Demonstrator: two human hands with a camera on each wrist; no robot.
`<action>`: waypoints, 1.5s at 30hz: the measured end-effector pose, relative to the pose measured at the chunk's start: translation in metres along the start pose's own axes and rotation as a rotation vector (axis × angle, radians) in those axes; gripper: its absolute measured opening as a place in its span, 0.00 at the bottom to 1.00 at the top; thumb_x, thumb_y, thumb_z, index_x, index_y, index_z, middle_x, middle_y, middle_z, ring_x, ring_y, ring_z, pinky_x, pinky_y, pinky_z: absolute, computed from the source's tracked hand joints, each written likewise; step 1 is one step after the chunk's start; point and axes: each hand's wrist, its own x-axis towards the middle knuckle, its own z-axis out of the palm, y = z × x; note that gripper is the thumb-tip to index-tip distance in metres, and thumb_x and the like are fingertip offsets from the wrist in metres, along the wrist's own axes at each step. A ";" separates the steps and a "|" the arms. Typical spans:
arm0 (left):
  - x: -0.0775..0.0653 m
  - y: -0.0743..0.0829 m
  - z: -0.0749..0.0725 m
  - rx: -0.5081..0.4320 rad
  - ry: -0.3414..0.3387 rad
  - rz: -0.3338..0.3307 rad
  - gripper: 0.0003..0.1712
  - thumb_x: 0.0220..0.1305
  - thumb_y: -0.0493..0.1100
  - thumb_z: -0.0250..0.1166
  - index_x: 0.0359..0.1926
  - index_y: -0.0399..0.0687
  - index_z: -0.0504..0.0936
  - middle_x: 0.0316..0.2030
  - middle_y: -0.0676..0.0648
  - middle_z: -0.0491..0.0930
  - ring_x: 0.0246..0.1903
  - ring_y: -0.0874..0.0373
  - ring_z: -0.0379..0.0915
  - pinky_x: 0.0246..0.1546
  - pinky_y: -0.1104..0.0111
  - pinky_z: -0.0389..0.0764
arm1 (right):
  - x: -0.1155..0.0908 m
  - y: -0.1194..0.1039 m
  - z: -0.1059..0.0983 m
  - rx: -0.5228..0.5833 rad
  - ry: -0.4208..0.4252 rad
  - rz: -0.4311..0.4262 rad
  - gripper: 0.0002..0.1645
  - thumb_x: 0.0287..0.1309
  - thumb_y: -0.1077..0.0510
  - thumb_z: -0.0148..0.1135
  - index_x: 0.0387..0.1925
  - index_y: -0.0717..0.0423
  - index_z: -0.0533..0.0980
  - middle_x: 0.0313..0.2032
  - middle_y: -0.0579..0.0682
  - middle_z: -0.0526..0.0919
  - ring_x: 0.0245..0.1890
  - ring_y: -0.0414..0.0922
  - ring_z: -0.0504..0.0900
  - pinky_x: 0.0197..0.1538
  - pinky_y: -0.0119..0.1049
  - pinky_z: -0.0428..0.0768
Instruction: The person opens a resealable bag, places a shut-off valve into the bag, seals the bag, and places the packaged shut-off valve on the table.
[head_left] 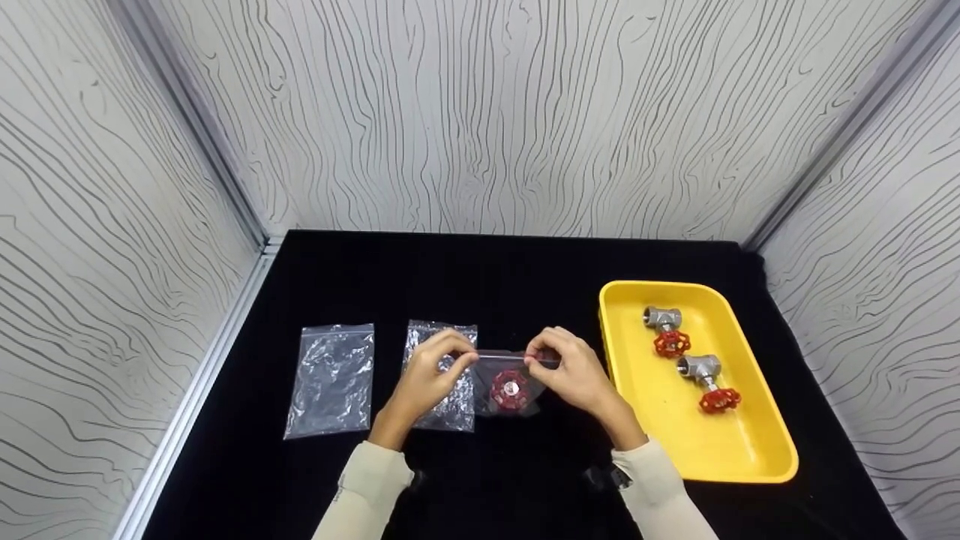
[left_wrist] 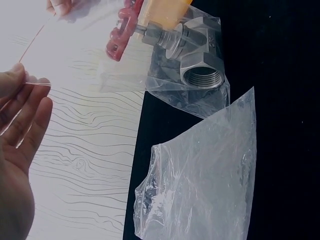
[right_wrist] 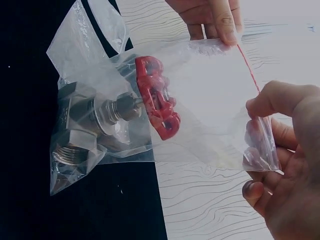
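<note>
A clear zip bag (right_wrist: 200,115) with a red zip line hangs between both hands, and a metal gate valve (right_wrist: 82,117) with a red handwheel (right_wrist: 157,97) lies inside it. My left hand (head_left: 431,373) pinches the bag's top edge at its left end between thumb and forefinger. At the right part of that edge, my right hand (head_left: 574,371) pinches with thumb and forefinger, the other fingers behind the plastic. In the left wrist view the valve's threaded opening (left_wrist: 202,77) shows through the bag. The zip strip runs straight between the two hands.
A flat clear zip bag (head_left: 331,382) lies at the left of the black table. Another clear bag (head_left: 450,412) lies partly under my left hand. To the right, a yellow tray (head_left: 720,457) holds two valves (head_left: 664,319) with red handwheels. Patterned panels (head_left: 480,120) enclose the table.
</note>
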 end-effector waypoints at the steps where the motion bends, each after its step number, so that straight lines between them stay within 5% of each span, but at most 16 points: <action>1: 0.000 0.000 0.000 -0.001 0.002 0.004 0.08 0.61 0.29 0.74 0.37 0.44 0.88 0.37 0.47 0.87 0.37 0.51 0.84 0.42 0.65 0.87 | 0.000 0.000 0.000 0.004 0.000 0.004 0.11 0.55 0.62 0.78 0.32 0.45 0.82 0.32 0.39 0.82 0.36 0.37 0.78 0.42 0.32 0.79; 11: -0.001 -0.002 -0.001 0.012 -0.016 -0.028 0.03 0.66 0.33 0.73 0.37 0.43 0.88 0.38 0.49 0.87 0.38 0.55 0.84 0.42 0.67 0.87 | -0.005 0.006 -0.007 0.050 -0.017 0.056 0.12 0.55 0.61 0.78 0.35 0.44 0.82 0.35 0.38 0.81 0.37 0.38 0.79 0.43 0.32 0.78; 38: -0.001 -0.001 -0.002 0.006 -0.019 -0.028 0.04 0.66 0.32 0.73 0.37 0.44 0.88 0.38 0.49 0.87 0.38 0.55 0.84 0.42 0.68 0.87 | -0.013 0.020 -0.008 0.159 0.074 0.034 0.12 0.57 0.69 0.75 0.30 0.50 0.82 0.27 0.42 0.78 0.28 0.37 0.74 0.31 0.30 0.73; 45: -0.003 -0.003 -0.002 0.007 -0.018 -0.035 0.03 0.67 0.33 0.72 0.37 0.44 0.88 0.37 0.48 0.86 0.37 0.55 0.83 0.41 0.67 0.86 | -0.016 0.025 -0.011 0.187 0.069 0.039 0.10 0.60 0.64 0.78 0.32 0.48 0.83 0.29 0.43 0.80 0.27 0.52 0.76 0.30 0.39 0.75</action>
